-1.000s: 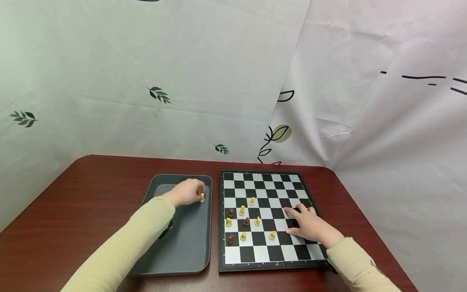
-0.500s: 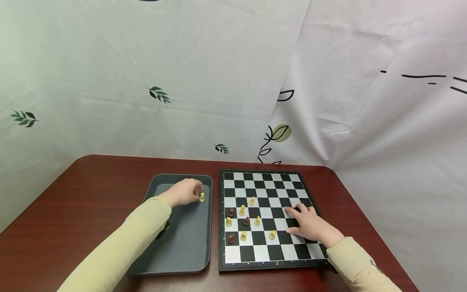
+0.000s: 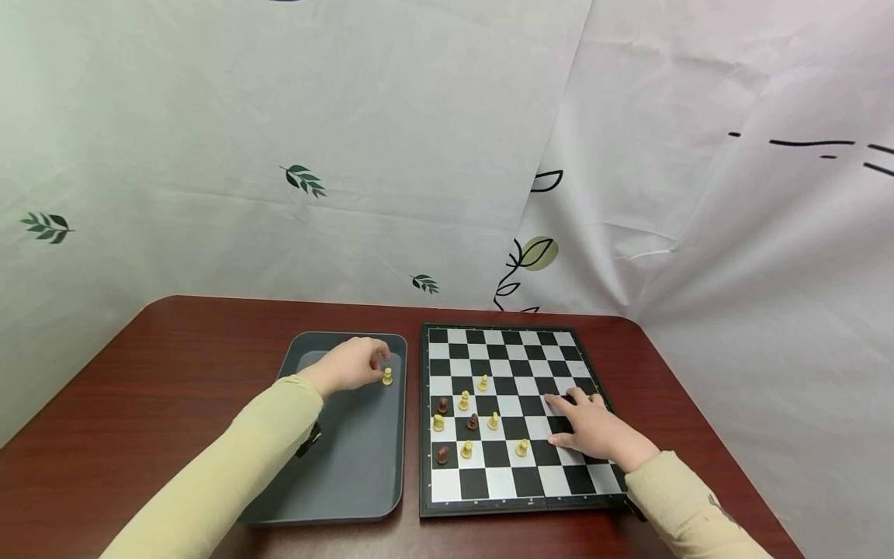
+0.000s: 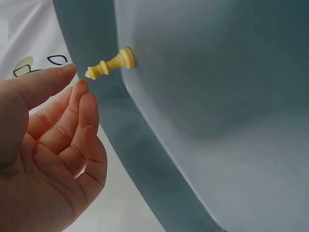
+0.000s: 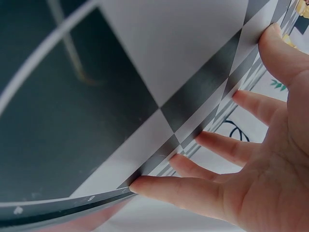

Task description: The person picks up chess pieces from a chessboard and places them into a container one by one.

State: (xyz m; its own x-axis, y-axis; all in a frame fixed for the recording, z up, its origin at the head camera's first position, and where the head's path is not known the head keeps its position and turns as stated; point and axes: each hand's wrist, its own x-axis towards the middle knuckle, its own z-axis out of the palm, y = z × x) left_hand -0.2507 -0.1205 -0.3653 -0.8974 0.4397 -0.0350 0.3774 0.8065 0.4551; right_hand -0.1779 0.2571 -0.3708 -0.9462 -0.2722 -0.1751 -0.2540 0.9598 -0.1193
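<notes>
Just eased the loosely spread left hand [image 3: 347, 365] off the yellow piece [image 3: 387, 376], likely leaving it placed in the lower-left tray [image 3: 356, 458]; kept the right hand [image 3: 592, 428] spread on the lower-right board [image 3: 499, 483].

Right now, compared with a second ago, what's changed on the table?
The left hand appears to have let go of the yellow chess piece and moved slightly left, away from it. That piece stands in the tray. The right hand stays on the chessboard, and the other pieces there haven't moved.
</notes>
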